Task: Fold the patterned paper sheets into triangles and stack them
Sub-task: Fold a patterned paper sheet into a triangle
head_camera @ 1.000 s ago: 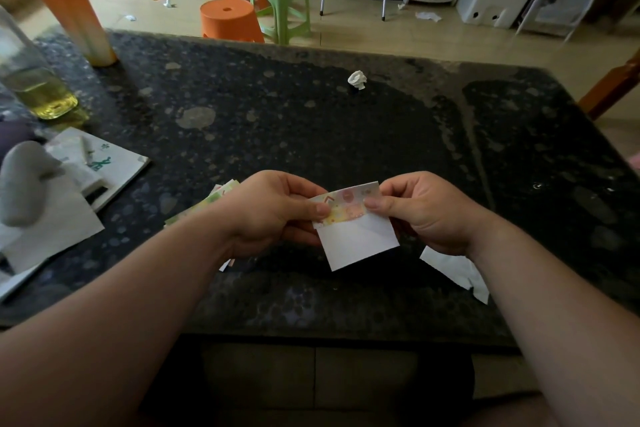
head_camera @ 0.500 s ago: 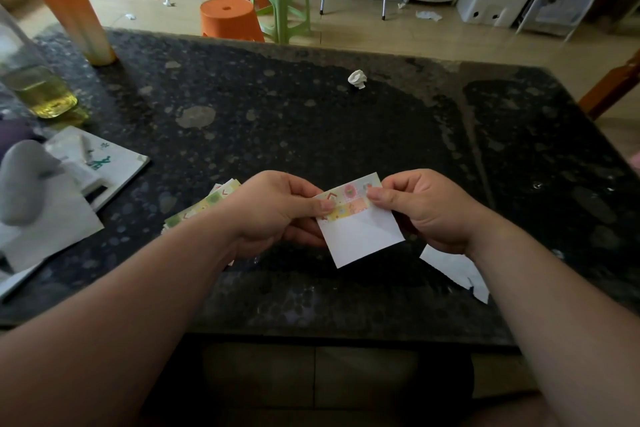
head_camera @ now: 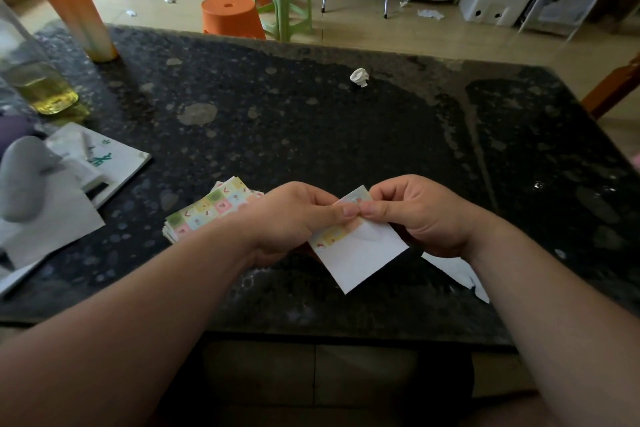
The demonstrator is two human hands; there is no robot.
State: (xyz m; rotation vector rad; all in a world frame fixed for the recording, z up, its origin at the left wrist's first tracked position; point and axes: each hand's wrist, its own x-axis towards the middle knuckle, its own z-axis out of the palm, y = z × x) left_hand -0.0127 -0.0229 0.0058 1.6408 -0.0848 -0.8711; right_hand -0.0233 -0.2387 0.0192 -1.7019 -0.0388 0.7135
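Patterned sheet [head_camera: 360,260] is held over the near edge of the stone table [head_camera: 311,121], white back up, free corner pointing at that edge. Left hand [head_camera: 294,218] and right hand [head_camera: 419,215] both pinch its upper folded edge, thumbs touching, neither nearer. Sheet stack [head_camera: 207,213] lies just left of the left hand. Half a second ago the thumbs were apart and the sheet sat squarer.

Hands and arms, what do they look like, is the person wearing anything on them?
The left forearm and right forearm are bare right up to the picture's edge, so no sleeves show. The left hand and right hand wear no gloves, and no watch, bracelet or ring is visible. The thumbnails in view look short.
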